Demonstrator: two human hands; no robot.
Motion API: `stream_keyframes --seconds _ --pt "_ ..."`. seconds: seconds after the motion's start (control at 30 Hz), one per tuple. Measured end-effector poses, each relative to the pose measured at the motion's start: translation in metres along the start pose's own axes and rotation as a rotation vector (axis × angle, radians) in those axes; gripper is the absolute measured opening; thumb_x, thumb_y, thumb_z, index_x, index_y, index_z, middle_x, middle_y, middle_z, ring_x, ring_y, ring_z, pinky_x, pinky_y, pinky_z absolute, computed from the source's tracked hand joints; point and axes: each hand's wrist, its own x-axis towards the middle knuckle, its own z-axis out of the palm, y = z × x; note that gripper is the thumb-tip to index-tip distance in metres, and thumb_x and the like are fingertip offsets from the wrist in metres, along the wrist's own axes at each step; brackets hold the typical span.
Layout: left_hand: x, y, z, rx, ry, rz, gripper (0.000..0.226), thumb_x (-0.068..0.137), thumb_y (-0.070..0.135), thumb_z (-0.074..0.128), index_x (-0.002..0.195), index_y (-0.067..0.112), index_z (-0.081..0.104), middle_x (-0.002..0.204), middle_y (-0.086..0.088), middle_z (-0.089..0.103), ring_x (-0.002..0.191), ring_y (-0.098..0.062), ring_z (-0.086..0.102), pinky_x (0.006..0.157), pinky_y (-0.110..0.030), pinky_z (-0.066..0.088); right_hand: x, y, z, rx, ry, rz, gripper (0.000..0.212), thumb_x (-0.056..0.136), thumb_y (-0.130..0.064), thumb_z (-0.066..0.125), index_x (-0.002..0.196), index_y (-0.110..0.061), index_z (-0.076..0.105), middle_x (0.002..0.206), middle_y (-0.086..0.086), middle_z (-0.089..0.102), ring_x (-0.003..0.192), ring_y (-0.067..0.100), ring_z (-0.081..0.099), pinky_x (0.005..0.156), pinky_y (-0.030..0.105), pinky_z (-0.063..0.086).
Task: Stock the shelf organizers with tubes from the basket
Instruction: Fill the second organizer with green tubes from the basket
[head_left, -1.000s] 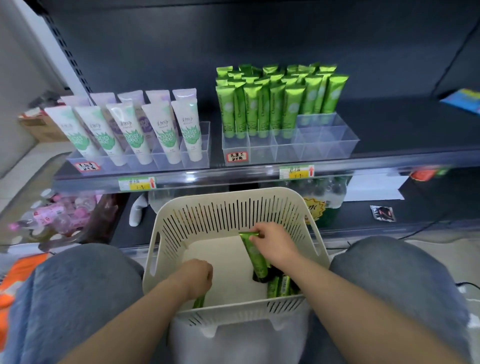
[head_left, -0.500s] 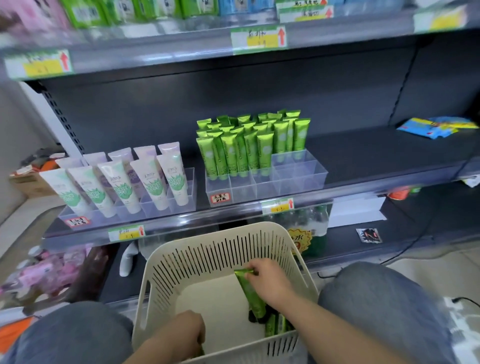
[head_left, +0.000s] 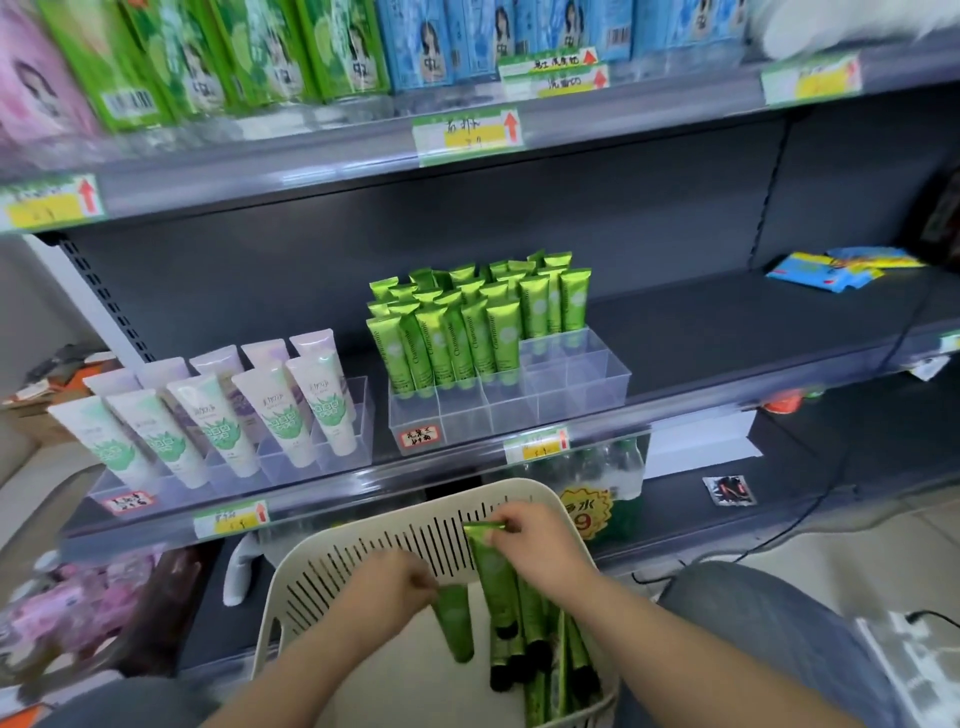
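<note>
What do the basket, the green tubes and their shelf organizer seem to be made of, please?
The basket looks like matte cream moulded plastic, going by its slotted wall. The green tubes have a shiny metallic sheen, so probably foil-laminated plastic. The organizer appears to be clear rigid plastic, perhaps acrylic: its dividers are see-through with glinting edges.

Dark shelf (head_left: 727, 327); green-tube organizer (head_left: 576, 387); pale-tube organizer (head_left: 359, 415) left; blue packets (head_left: 826, 273) right

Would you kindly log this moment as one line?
phase: picking from basket | left hand: pinches one green tube | right hand: grips another green tube | organizer: right slots empty
</note>
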Motion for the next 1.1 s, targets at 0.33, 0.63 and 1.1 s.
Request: stream_keyframes --seconds 0.33,0.63,1.1 --pt "0.045 0.054 -0.072 -0.370 0.199 0.033 0.008 0.088 0.014 0.064 0.084 0.017 0.070 0.076 0.001 0.071 0.070 -0.009 0.068 0.069 -0.019 0.056 0.033 -0.029 -0.076 0.144 0.120 -0.093 0.014 0.086 -0.012 0.064 0.080 -0.025 0.066 0.074 -0.004 0.066 0.074 0.016 0.063 0.078 0.035 0.054" --pt "0.089 0.097 -0.122 -0.497 0.331 0.095 0.008 0.089 0.010 0.062 0.084 0.017 0.065 0.080 -0.008 0.071 0.075 -0.020 0.071 0.078 -0.032 0.058 0.072 -0.052 -0.149 0.242 0.245 -0.120 0.007 0.084 -0.011 0.068 0.088 -0.017 0.067 0.088 0.012 0.068 0.087 0.025 0.065 0.090 0.050 0.052" --pt "0.172 0.151 -0.167 -0.496 0.597 0.162 0.005 0.089 0.012 0.061 0.086 0.013 0.065 0.082 -0.009 0.070 0.079 -0.026 0.070 0.082 -0.040 0.056 0.129 -0.078 -0.235 0.278 0.350 -0.231 0.020 0.087 -0.007 0.061 0.072 -0.021 0.062 0.081 0.009 0.063 0.080 0.022 0.061 0.084 0.042 0.054"
